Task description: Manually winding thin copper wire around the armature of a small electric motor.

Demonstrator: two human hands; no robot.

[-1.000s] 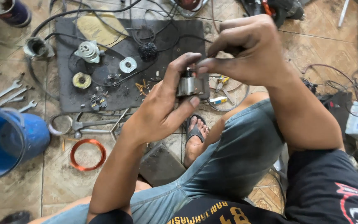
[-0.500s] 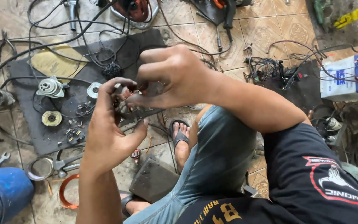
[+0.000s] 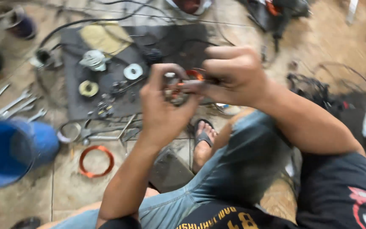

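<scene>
My left hand (image 3: 164, 111) grips a small metal part with copper-coloured winding (image 3: 182, 87), held up in front of me over the floor. My right hand (image 3: 234, 76) closes on the same part from the right, fingers pinched at its top. The picture is blurred, so the part's shape is unclear. Below the hands are my bent knee in blue jeans (image 3: 242, 165) and my foot in a sandal (image 3: 202, 138).
A dark mat (image 3: 119, 106) on the tiled floor carries several small metal parts, discs and washers. Wrenches (image 3: 13, 106) lie at the left by a blue bucket (image 3: 11, 150). An orange ring (image 3: 96, 161) and pliers (image 3: 106, 133) lie near. Cables and power tools crowd the far side.
The view swung left then back right while both hands kept hold of the part. My left hand's fingers shifted around it, and the part now sits between both sets of fingertips.
</scene>
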